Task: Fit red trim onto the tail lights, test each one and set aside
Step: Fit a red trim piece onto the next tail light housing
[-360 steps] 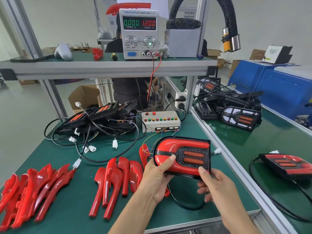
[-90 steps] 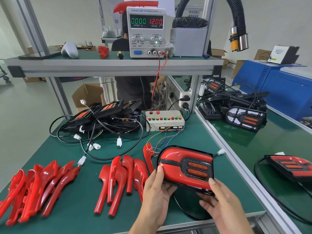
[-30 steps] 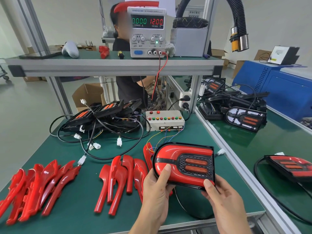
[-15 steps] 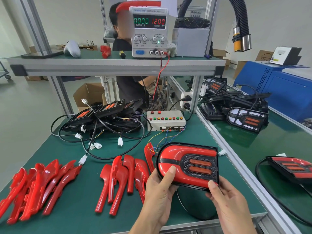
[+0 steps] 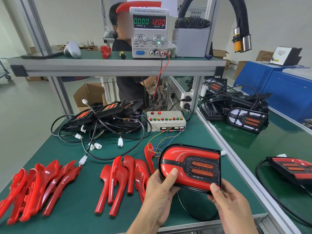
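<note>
Above the near edge of the green bench [image 5: 67, 157], both hands hold a tail light [image 5: 190, 168] with red trim already on it, its face turned up toward the camera. The left hand [image 5: 158, 191] grips the rounded left end, thumb curled over the red face and fingers underneath. The right hand [image 5: 231, 203] pinches the lower right corner, thumb on the black rim, its other fingers hidden behind the lamp. A black cable [image 5: 185, 206] loops down from the light onto the bench.

Just left of the lamp lies a group of loose red trims [image 5: 125, 178]; a second heap of trims [image 5: 35, 186] lies farther left, near the bench edge. Behind them sits a pile of untrimmed lights [image 5: 103, 115] tangled in black leads with white plugs [image 5: 120, 142]. A switch box [image 5: 166, 120] with coloured buttons stands beside that pile, thin coloured wires running from it toward the held lamp. On the shelf above, a power supply [image 5: 149, 32] reads 0.000 and 12.00.

On the adjoining bench to the right rests a finished light [image 5: 293, 169], with more lamps [image 5: 244, 119] farther back. A cardboard box [image 5: 89, 97] stands open on the floor; its contents cannot be seen.
</note>
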### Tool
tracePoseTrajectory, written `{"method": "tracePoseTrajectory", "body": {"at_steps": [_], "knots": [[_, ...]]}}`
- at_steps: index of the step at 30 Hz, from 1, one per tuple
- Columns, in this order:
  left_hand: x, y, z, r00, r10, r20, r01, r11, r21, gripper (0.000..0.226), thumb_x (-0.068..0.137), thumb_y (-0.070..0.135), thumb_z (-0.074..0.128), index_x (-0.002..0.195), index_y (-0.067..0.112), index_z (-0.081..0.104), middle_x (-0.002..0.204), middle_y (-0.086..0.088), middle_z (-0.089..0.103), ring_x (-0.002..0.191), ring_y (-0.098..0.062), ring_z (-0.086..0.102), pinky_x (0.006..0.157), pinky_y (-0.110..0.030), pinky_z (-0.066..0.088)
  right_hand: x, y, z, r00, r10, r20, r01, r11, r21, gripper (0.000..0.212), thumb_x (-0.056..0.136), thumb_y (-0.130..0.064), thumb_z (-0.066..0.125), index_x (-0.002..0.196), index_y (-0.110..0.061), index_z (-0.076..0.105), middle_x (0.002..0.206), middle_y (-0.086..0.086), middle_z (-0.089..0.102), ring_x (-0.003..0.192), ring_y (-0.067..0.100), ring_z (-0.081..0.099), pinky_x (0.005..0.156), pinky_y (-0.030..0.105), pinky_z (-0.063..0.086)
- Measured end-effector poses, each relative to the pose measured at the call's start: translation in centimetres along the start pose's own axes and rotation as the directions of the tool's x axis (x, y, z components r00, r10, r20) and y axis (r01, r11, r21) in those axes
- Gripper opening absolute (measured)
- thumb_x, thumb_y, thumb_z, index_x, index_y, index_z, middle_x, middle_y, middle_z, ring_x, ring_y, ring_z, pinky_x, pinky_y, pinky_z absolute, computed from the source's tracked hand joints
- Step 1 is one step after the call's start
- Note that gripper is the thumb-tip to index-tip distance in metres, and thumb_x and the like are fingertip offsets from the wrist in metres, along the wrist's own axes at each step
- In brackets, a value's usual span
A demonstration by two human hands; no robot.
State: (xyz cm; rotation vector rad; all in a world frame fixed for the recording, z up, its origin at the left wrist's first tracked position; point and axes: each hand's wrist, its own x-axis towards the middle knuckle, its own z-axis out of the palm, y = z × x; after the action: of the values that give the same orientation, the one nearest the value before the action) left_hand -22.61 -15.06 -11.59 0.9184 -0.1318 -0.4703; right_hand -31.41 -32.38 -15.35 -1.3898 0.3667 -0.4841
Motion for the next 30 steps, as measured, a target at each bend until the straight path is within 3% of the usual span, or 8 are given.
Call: {"method": "tracePoseTrajectory", "body": {"at_steps": [7, 15, 21, 25, 30], "knots": [[0.17, 0.22, 0.17, 0.999, -0.013, 0.035, 0.014, 0.999, -0.048, 0.046, 0.08, 0.02, 0.076, 0.121, -0.001, 0.068, 0.122, -0.026, 0.069, 0.111, -0.034, 0.07, 0.084, -0.034, 0.059, -0.24, -0.04, -0.24, 0.999, -0.007, 0.031, 0.008, 0.999, -0.033, 0.079, 0.045, -0.078, 0.088, 0.113, -0.043, 0.074, 0.111, 0.002, 0.078, 0.102, 0.017, 0.074, 0.08, 0.027, 0.062], [-0.06, 0.02, 0.08, 0.999, -0.032, 0.018, 0.033, 0.995, -0.092, 0.042, 0.086, 0.019, 0.079, 0.121, 0.0, 0.068, 0.124, -0.027, 0.068, 0.112, -0.034, 0.069, 0.087, -0.036, 0.059, -0.22, -0.36, -0.28, 1.0, 0.005, 0.021, -0.004, 0.999, -0.032, 0.081, 0.04, -0.079, 0.088, 0.111, -0.043, 0.074, 0.111, 0.002, 0.078, 0.1, 0.016, 0.074, 0.082, 0.032, 0.061], [-0.32, 0.14, 0.47, 1.0, -0.011, -0.014, 0.01, 0.998, -0.065, 0.05, 0.085, 0.023, 0.073, 0.127, -0.002, 0.063, 0.124, -0.026, 0.069, 0.113, -0.034, 0.068, 0.088, -0.035, 0.059, -0.06, -0.6, -0.06, 1.0, 0.02, -0.005, -0.02, 1.0, 0.022, 0.081, 0.036, -0.074, 0.092, 0.108, -0.04, 0.076, 0.11, 0.004, 0.078, 0.096, 0.015, 0.075, 0.085, 0.038, 0.052], [-0.37, 0.28, 0.71, 0.999, -0.039, 0.015, 0.04, 0.996, -0.079, 0.053, 0.089, 0.021, 0.078, 0.132, 0.0, 0.057, 0.128, -0.028, 0.066, 0.122, -0.041, 0.063, 0.093, -0.042, 0.058, 0.01, -0.86, 0.45, 0.999, -0.023, -0.037, 0.022, 0.999, -0.024, 0.079, 0.046, -0.078, 0.087, 0.115, -0.042, 0.073, 0.113, -0.001, 0.077, 0.099, 0.013, 0.073, 0.087, 0.039, 0.053], [-0.39, 0.29, 0.77, 0.999, -0.025, 0.037, 0.027, 0.998, -0.049, 0.054, 0.083, 0.012, 0.074, 0.132, 0.003, 0.056, 0.125, -0.022, 0.069, 0.119, -0.037, 0.066, 0.083, -0.037, 0.06, 0.06, -0.97, 0.52, 0.998, -0.033, -0.052, 0.029, 0.997, -0.065, 0.082, 0.044, -0.083, 0.084, 0.116, -0.046, 0.071, 0.111, -0.004, 0.077, 0.094, 0.008, 0.072, 0.077, 0.024, 0.06]]}}
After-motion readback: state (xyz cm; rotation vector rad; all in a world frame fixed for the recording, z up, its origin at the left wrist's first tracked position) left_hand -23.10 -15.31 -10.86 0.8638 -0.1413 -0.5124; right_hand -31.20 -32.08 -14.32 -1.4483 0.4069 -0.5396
